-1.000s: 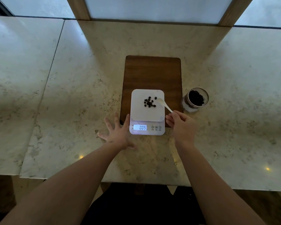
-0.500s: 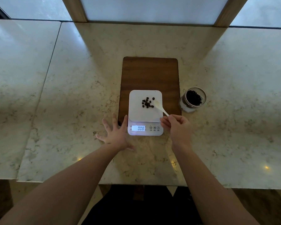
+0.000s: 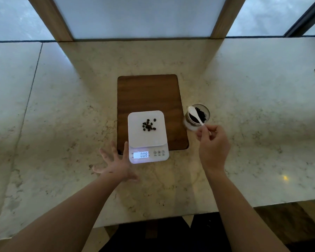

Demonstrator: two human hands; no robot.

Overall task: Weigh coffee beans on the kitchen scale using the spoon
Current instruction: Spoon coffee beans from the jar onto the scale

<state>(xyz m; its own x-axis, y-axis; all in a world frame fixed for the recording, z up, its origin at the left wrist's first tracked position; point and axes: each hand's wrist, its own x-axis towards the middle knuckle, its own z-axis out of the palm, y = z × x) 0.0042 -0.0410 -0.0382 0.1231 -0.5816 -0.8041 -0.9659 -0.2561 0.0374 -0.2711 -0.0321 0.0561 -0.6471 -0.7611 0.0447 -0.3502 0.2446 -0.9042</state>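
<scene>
Scale (image 3: pixel 147 135) reads 008; beans (image 3: pixel 149 125) piled at platform centre. Right of scale: right hand (image 3: pixel 213 144), fingers pinching spoon (image 3: pixel 195 114), bowl over jar (image 3: pixel 197 116). Left hand (image 3: pixel 116 163) left of scale, fingers spread flat on bench (image 3: pixel 62 124).

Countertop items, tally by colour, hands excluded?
White: 2, the scale and the spoon held in the right hand
Brown: 1, the wooden board
Clear: 1, the glass jar of coffee beans
Dark: 1, the bean pile on the scale
Total: 5
</scene>
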